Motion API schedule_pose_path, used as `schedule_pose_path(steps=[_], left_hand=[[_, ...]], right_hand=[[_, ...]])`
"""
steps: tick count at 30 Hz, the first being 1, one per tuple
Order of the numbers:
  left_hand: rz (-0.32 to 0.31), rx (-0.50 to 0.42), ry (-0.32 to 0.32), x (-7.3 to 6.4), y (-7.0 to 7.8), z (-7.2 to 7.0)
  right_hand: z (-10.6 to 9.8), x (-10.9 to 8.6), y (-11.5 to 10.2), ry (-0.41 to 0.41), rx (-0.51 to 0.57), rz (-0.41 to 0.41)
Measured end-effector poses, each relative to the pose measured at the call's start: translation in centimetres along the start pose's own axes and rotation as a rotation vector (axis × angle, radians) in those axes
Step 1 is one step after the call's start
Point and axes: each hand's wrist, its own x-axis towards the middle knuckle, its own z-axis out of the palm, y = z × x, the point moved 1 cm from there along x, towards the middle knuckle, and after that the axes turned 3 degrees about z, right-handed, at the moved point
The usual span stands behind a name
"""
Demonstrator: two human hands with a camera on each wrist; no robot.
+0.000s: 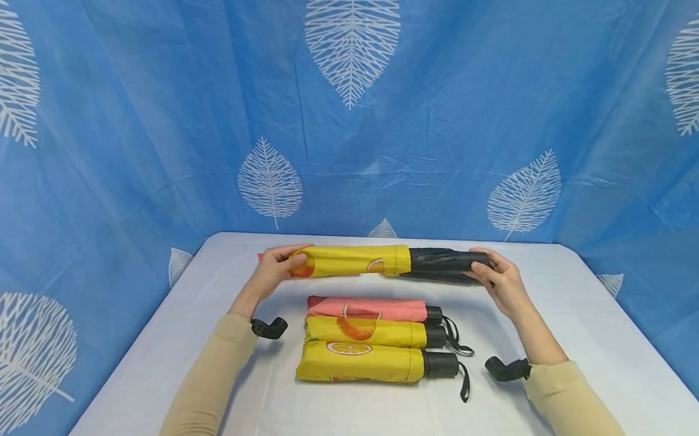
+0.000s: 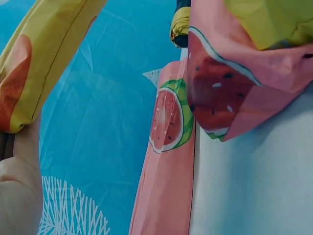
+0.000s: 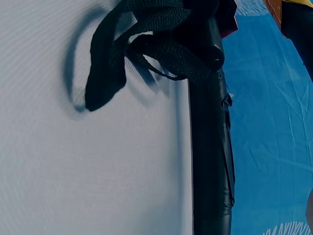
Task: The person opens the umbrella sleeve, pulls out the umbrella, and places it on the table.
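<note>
Head view: my left fingers pinch a yellow sleeve, my right fingers its partly covered black umbrella; in front of it, three sleeved umbrellas look finished.

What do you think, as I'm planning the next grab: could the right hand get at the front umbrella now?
Probably not without letting go: the right hand grips the black umbrella. Otherwise the way looks free, with nothing covering the front umbrella or its handle.

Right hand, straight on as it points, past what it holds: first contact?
Probably the blue fabric curtain with white leaf prints, beyond the black folded umbrella in the right hand; depth is unclear, so the long black roll behind might come first.
</note>
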Motion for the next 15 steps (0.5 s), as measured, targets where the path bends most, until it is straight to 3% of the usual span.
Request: schedule_pose_path(steps=[9,15], left_hand=[[0.029,0.013,0.029,0.5,-1.9,-1.4],[0.046,0.042,0.043,0.4,-2.4,-2.1]], right_hand=[[-0.9,-0.4,-0.2,0.018,0.014,0.003],[-1.3,-0.6,-0.4,0.032,-0.023,0.005]])
